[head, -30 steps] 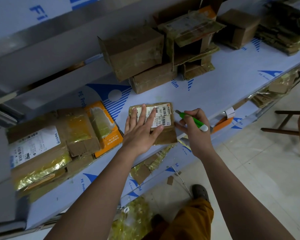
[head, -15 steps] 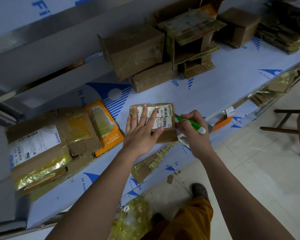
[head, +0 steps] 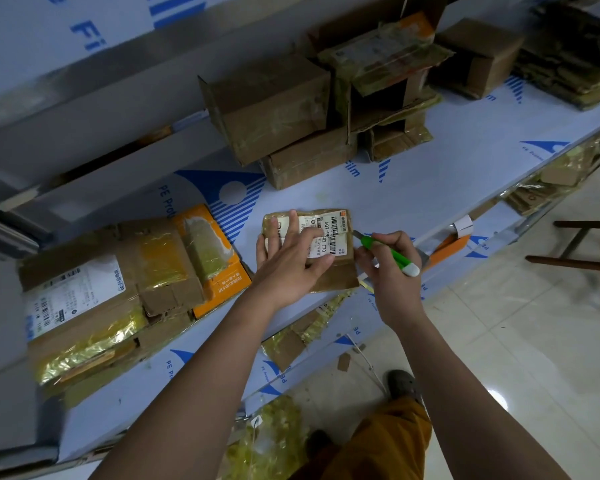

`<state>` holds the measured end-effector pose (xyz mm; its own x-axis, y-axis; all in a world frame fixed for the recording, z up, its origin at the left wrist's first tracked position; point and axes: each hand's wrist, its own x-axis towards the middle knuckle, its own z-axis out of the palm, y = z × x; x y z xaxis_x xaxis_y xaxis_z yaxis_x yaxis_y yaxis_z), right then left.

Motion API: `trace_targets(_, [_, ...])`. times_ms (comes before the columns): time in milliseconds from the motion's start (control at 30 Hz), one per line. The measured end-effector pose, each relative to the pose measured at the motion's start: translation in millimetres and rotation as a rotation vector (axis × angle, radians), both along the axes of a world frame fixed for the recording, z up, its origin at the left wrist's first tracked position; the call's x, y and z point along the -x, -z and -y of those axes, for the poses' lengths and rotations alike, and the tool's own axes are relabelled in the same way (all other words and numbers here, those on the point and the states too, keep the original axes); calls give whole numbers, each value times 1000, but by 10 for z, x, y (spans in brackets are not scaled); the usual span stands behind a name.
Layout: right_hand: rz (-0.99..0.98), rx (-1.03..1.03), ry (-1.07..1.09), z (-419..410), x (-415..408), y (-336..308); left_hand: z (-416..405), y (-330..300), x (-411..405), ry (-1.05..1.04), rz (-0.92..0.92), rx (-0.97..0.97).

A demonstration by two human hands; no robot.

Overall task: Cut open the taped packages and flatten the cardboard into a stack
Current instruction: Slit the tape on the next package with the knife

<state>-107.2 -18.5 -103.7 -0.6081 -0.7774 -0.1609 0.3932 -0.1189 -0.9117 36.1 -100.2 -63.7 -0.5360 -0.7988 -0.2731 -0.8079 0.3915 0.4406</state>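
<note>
Gripping a green utility knife (head: 388,252), the right hand (head: 394,271) has its fingers curled round the handle, blade tip touching the right edge of the small package (head: 340,271) at frame centre. Likely angled there to slit the tape seam beside the label. Left hand (head: 288,261) lies flat on top of the package, fingers straight and spread, pressing it onto the desk (head: 430,188); probably to stop it sliding under the blade, fingers kept to the left of the cutting line. Package: brown cardboard, squat, wrapped in yellowish glossy tape, white barcode label (head: 329,237) on top, still sealed as far as visible. Flattened stack (head: 94,306) sits left of frame on the desk, brown with yellow tape, with an orange carton (head: 222,285) tucked at its right side, just beside the left hand. Uncut or half-open boxes (head: 274,109) pile at upper centre, well apart. Tape scraps (head: 284,344) hang off the desk's front edge below the hands.
</note>
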Motion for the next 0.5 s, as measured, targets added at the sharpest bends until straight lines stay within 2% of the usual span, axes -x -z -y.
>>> trace_targets(200, [48, 33, 76, -2, -32, 4, 30, -102, 98, -99, -115, -114])
trace_targets(500, [-129, -1, -32, -2, 4, 62, 13, -150, 109, -124, -170, -133])
